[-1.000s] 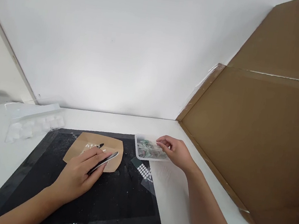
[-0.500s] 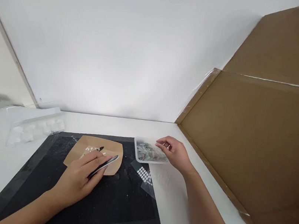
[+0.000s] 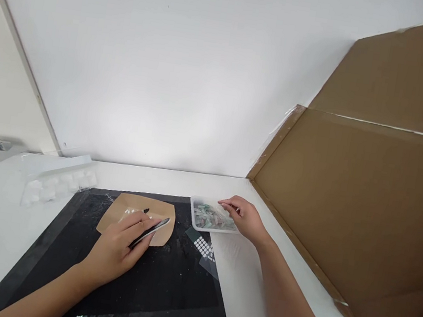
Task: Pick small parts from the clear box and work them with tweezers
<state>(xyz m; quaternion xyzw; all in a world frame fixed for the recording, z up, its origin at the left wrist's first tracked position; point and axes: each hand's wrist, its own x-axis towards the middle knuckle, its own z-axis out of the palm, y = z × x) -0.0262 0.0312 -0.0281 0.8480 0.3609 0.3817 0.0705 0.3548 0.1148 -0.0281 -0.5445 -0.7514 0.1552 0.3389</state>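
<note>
My left hand (image 3: 119, 245) rests over the tan sheet (image 3: 162, 233) on the black mat. Between its thumb and fingers is a slim dark strip with a pale edge (image 3: 150, 231), tilted up to the right; its exact kind is unclear. Small white bits (image 3: 130, 210) and a small black piece (image 3: 146, 210) lie on the sheet, partly covered by the fingers. My right hand (image 3: 244, 219) is over the right side of a clear plastic tub (image 3: 195, 226) filled with small greenish and pale pieces (image 3: 206, 215). Its thumb and forefinger are pinched, and anything between them is too small to tell.
The black mat (image 3: 176, 291) lies on the white table (image 3: 248, 307). A clear sheet with white dots (image 3: 204, 248) sits beside the tub. At left is a clear plastic tray with white lumps (image 3: 60, 186). Cardboard panels (image 3: 347, 210) stand along the right; a white wall (image 3: 169, 67) is behind.
The view has tilted slightly up, and a wall switch now shows at top left. My left hand keeps its hold on the strip; my right hand stays over the tub, fingers still pinched.
</note>
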